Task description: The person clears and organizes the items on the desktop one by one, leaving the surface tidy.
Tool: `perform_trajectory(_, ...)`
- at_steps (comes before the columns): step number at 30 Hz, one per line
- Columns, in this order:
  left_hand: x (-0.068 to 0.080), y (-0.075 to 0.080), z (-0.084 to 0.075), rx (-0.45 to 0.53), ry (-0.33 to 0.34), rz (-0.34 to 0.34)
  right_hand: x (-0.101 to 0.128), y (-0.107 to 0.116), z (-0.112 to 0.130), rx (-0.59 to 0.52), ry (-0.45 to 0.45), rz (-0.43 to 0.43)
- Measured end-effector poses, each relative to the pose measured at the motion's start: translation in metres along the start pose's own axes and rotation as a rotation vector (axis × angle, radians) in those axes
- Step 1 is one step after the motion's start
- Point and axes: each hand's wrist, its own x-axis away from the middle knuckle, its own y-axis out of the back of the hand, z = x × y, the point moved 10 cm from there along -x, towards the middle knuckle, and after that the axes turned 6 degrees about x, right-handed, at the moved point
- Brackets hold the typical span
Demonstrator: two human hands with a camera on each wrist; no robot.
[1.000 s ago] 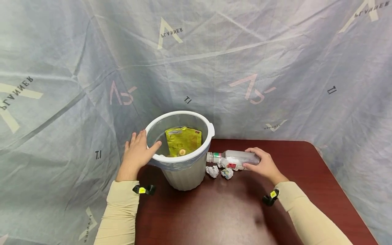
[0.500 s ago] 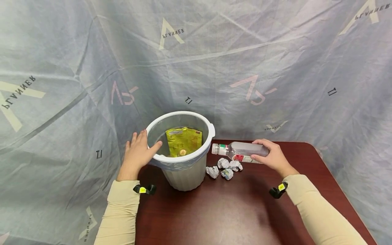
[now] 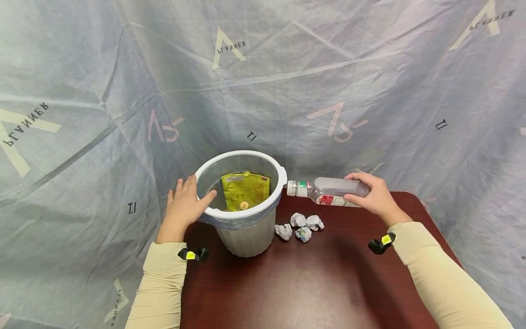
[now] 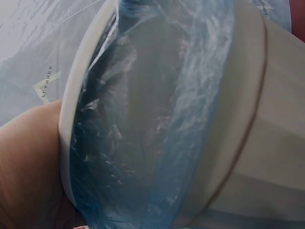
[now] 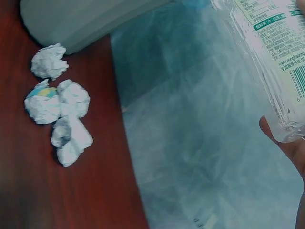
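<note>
A white waste bin with a blue liner stands at the back left of the dark red table. My left hand grips its rim, thumb inside. A yellow packet lies in the bin. My right hand holds a clear plastic bottle level in the air, its cap pointing at the bin's right rim. The bottle's label shows in the right wrist view. Several crumpled paper balls lie on the table beside the bin, below the bottle.
A grey printed cloth hangs behind and around the table. The table's right edge runs close to my right forearm.
My right hand has lifted the bottle off the table, up and a little to the right. The left hand has stayed on the bin's rim.
</note>
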Motion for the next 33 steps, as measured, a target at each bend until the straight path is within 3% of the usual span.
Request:
perform_trajectory(16,0.0,0.001,0.003,0.005,-0.01,-0.009,-0.029,0.013,0.035,0.03,0.109,-0.022)
perform_trajectory(24,0.0,0.0,0.002,0.007,-0.01,-0.006,-0.055,-0.011,0.022,0.049,0.157,-0.011)
perform_trajectory(33,0.0,0.0,0.001,0.006,-0.012,-0.006,-0.088,-0.049,0.046,0.027,0.171,0.062)
